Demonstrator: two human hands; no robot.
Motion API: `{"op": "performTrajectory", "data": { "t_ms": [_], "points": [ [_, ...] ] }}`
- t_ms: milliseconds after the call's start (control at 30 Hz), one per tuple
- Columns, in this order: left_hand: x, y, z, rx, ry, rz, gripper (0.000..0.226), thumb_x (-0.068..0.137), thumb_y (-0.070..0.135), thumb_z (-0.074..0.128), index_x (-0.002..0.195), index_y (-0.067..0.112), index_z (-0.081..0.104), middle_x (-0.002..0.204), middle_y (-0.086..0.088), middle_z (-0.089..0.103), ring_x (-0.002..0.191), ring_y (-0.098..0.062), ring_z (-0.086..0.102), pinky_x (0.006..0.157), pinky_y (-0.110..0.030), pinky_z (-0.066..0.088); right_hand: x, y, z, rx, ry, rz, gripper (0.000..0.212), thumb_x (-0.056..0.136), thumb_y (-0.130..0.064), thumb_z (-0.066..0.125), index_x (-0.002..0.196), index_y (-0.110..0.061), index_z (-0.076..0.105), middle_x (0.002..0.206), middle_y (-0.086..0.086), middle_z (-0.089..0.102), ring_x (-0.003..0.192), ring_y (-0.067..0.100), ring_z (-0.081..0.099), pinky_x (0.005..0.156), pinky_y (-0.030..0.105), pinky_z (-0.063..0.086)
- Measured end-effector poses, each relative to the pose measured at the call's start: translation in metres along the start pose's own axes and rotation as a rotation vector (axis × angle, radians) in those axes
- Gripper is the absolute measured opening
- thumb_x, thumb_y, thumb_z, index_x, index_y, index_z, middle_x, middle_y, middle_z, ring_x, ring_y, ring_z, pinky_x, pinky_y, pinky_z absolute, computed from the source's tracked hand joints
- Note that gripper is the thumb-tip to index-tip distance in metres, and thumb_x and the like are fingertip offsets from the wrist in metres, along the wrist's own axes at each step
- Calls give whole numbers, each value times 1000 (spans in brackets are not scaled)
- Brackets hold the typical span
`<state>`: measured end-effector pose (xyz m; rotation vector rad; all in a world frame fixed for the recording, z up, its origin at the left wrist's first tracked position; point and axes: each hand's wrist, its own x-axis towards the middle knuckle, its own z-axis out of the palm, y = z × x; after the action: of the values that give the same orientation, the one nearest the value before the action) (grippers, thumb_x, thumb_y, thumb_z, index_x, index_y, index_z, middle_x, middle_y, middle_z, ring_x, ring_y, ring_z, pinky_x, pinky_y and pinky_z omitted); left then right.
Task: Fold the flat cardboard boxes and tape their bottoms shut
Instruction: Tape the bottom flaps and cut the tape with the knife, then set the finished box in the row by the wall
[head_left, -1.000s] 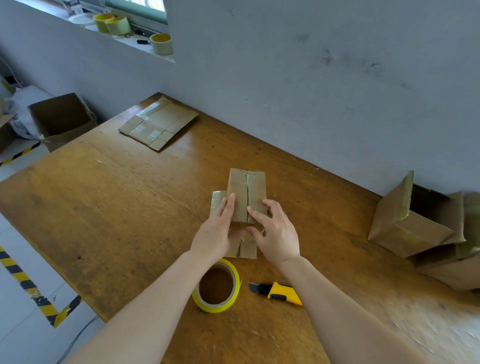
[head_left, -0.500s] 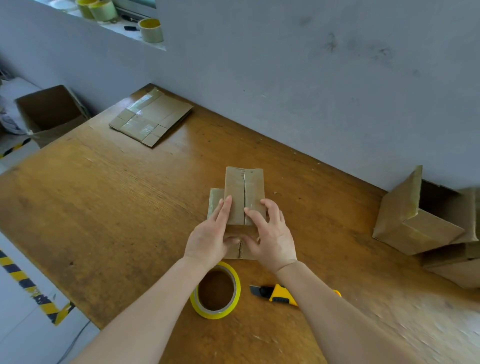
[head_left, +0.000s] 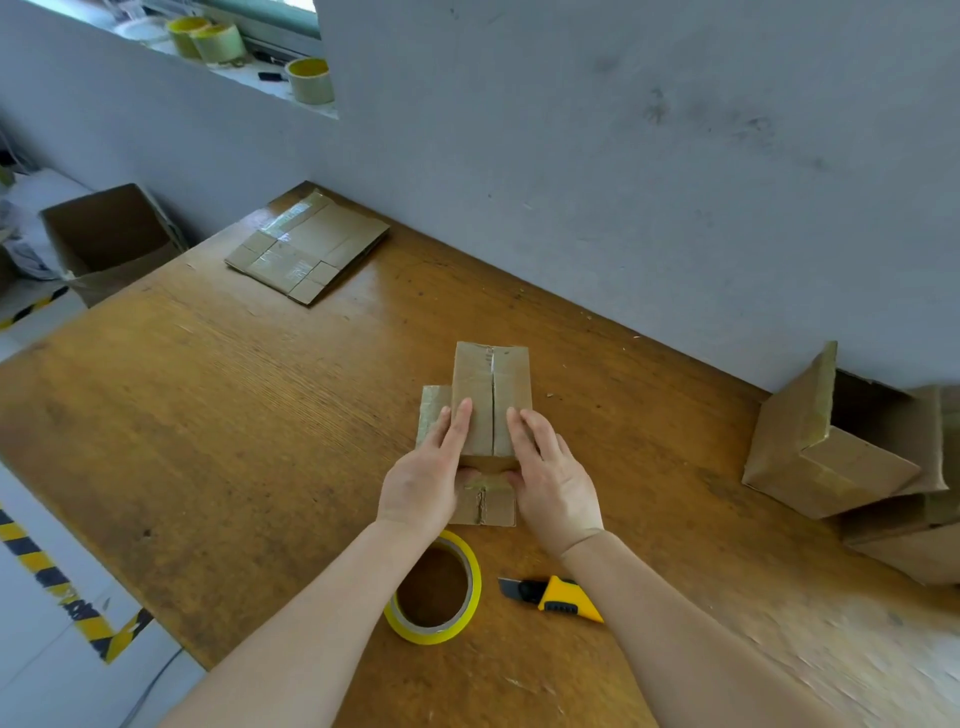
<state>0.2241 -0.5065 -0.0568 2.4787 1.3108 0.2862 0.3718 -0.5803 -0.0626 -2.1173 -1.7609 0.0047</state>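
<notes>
A small cardboard box (head_left: 491, 387) stands bottom-up in the middle of the wooden table (head_left: 208, 415), its two bottom flaps folded together with a seam down the centre. My left hand (head_left: 423, 480) grips its left side, fingers flat on the left flap. My right hand (head_left: 550, 475) grips the right side, fingers on the right flap. A roll of yellow tape (head_left: 434, 587) lies flat just in front of my left wrist. A yellow utility knife (head_left: 553, 597) lies to the right of the roll.
A stack of flat cardboard boxes (head_left: 306, 249) lies at the table's far left corner. Folded boxes (head_left: 841, 462) are piled at the right by the grey wall. An open carton (head_left: 111, 241) stands on the floor at left. Tape rolls (head_left: 311, 80) sit on the window sill.
Both hands have slid slightly forward along the flaps and press them flat. The box stays in place; the view has shifted a little.
</notes>
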Motion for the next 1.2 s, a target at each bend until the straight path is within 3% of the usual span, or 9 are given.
{"op": "performTrajectory", "data": {
  "t_ms": [233,400,600,700,767,867,933,1033,1200],
  "points": [
    [-1,-7,5,24,44,35,77,95,37,55,152,37,3,153,-3,38,110,-22,62,83,-35,56,5,3,-11,30,16,-80,40,72,-6,82,108,-10,64,127,17,59,87,31,70,56,36,61],
    [-1,-5,6,-5,72,33,76,93,45,55,153,32,11,152,-5,39,113,-24,62,84,-36,56,2,2,-8,-10,47,-87,62,67,-4,85,124,-17,64,126,18,59,92,33,69,57,38,61],
    [-3,-3,0,-233,64,-12,71,92,42,56,152,37,17,149,-4,44,111,-24,62,93,-40,52,1,5,-12,151,128,-121,35,81,-19,76,115,-11,69,130,15,59,91,28,70,62,36,62],
    [2,-4,-10,-405,125,-96,69,91,35,62,150,35,26,137,-2,54,112,-21,59,91,-38,52,6,-8,-23,336,125,73,45,95,-40,53,130,-12,56,139,7,53,100,20,67,72,28,58],
    [6,-3,-19,-581,161,-210,69,90,33,63,149,36,28,132,0,56,110,-19,59,91,-39,53,10,-16,-28,437,113,280,45,101,-40,41,138,-15,48,140,2,52,110,17,61,82,23,48],
    [11,1,-29,-856,192,-313,66,91,31,63,149,35,31,134,5,49,103,-12,61,85,-38,57,15,-19,-32,581,-2,593,48,104,-41,27,140,-17,47,139,3,53,127,20,50,95,27,39],
    [10,1,-33,-1058,185,-336,64,92,26,63,148,33,33,136,5,45,104,-14,62,78,-39,60,19,-20,-35,880,-91,855,55,103,-48,25,145,-16,41,143,5,50,132,25,45,103,34,37],
    [3,-3,-30,-1229,161,-371,63,92,21,62,147,34,35,137,2,46,108,-20,61,75,-39,61,23,-17,-34,1379,-126,1174,62,99,-59,30,141,-17,46,126,7,61,117,29,57,105,44,43],
    [-5,-9,-25,-1422,88,-495,60,96,18,56,149,32,32,134,-2,53,107,-25,65,78,-40,59,25,-19,-43,1378,-41,1093,30,90,-31,67,115,-16,60,111,9,67,106,28,62,97,49,50]
  ]
}}
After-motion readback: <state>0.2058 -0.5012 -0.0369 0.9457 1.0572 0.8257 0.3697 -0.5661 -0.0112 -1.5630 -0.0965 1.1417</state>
